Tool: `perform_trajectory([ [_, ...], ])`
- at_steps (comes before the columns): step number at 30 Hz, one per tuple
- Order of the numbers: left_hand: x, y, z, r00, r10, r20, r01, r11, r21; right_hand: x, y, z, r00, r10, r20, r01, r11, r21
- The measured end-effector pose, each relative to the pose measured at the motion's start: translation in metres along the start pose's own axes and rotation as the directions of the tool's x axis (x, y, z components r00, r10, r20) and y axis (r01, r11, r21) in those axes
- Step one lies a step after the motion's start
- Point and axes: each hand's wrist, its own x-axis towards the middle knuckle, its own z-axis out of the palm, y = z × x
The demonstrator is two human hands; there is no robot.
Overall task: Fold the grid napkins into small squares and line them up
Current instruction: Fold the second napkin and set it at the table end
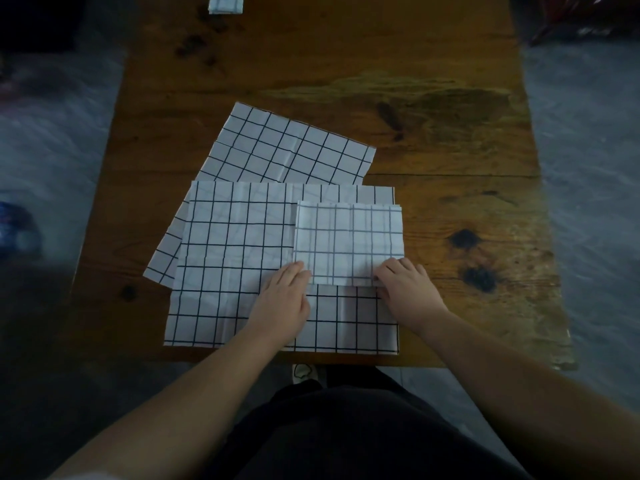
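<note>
Resting on the wooden surface [433,140], a folded grid napkin [349,242] sits on the right part of a larger, unfolded napkin [235,271], which gives the person a flat, even bed to crease against. The left hand [284,303] lies palm down with fingers loosely together, its fingertips touching the near-left corner of the folded piece; the right hand [405,289] curls over the near-right corner, fingers bent as if pinching or pressing the edge, though whether it truly grips the layers cannot be told. Both hands meet the same near edge, which suggests they are either flattening the last crease or getting ready to lift that edge for one more fold, since the piece looks larger than the finished one. A second spread-out napkin [294,147] lies skewed beneath the first, farther from the person, waiting its turn. At the far edge of the surface, partly cut off by the frame, a small folded square [225,3] appears to start the line, so the task seems to be at an early stage, with at least two napkins not yet folded.
</note>
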Motion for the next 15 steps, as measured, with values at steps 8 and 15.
perform_trajectory([
  [8,0.014,0.005,-0.016,0.997,-0.027,-0.069,0.027,1.000,0.001,0.008,0.004,-0.009,0.995,-0.102,-0.003,0.100,0.984,-0.146],
  [15,0.004,0.051,-0.013,0.896,-0.308,0.319,0.444,0.652,-0.615,-0.003,-0.028,-0.007,0.994,-0.020,-0.108,0.018,1.000,-0.016],
])
